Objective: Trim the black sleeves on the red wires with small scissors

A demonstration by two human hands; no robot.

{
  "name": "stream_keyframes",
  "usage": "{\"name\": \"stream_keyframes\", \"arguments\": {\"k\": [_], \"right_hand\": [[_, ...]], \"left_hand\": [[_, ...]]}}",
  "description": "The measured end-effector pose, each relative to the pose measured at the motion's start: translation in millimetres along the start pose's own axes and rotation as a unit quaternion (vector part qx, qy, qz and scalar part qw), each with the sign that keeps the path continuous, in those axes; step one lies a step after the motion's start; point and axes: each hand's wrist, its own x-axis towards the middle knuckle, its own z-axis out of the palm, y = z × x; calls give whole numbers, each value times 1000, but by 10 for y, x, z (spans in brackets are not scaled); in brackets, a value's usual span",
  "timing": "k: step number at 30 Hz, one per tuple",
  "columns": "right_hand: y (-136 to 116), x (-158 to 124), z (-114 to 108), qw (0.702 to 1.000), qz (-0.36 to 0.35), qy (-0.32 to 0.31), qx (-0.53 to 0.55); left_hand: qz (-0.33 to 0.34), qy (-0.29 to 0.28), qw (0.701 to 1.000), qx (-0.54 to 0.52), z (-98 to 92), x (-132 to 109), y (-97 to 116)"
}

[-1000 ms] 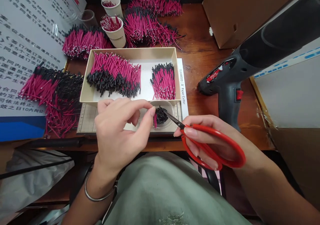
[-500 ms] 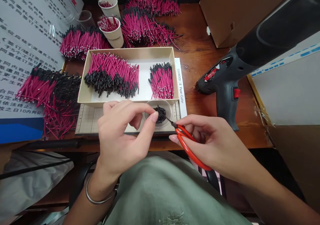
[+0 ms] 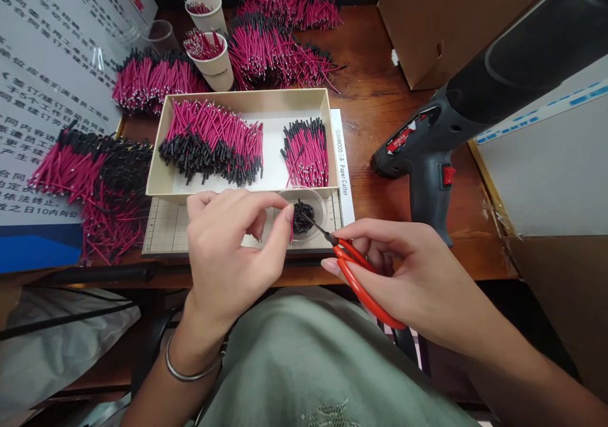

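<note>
My left hand [image 3: 240,246] pinches a short pink wire [image 3: 291,232] between thumb and forefinger; most of the wire is hidden by the fingers. Red-handled pliers [image 3: 365,281] with thin dark jaws are held in my right hand [image 3: 403,265]. Their tip reaches over a small clear round dish [image 3: 324,215], which holds a heap of short black tube pieces [image 3: 303,218]. Just beyond the dish, a cream box [image 3: 247,97] holds a large pile of pink wires with black ends [image 3: 216,139] on the left and a smaller bunch [image 3: 306,154] on the right.
The box rests on a paper cutter [image 3: 342,173]. Wire piles [image 3: 278,53] and paper cups [image 3: 213,66] stand behind it, with more wires [image 3: 90,180] at left. On the right, a black heat gun [image 3: 427,142] slants down beside a cardboard box [image 3: 437,28].
My left hand has drawn slightly left, away from the plier tip, and the pink wire now shows below its fingertips. The pliers have barely shifted over the dish.
</note>
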Motion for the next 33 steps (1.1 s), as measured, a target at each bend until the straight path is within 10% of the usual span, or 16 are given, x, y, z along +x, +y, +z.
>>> {"name": "stream_keyframes", "arguments": {"k": [7,14,33], "right_hand": [[40,40,-22,987,76,-16,140],[174,65,-41,882,134,-157,423],[131,8,8,992,25,28,124]], "left_hand": [[-8,0,1000,9,1,-5,-48],[9,-45,999,-11,4,16,-70],[-29,-106,992,56,97,538,-299]]}}
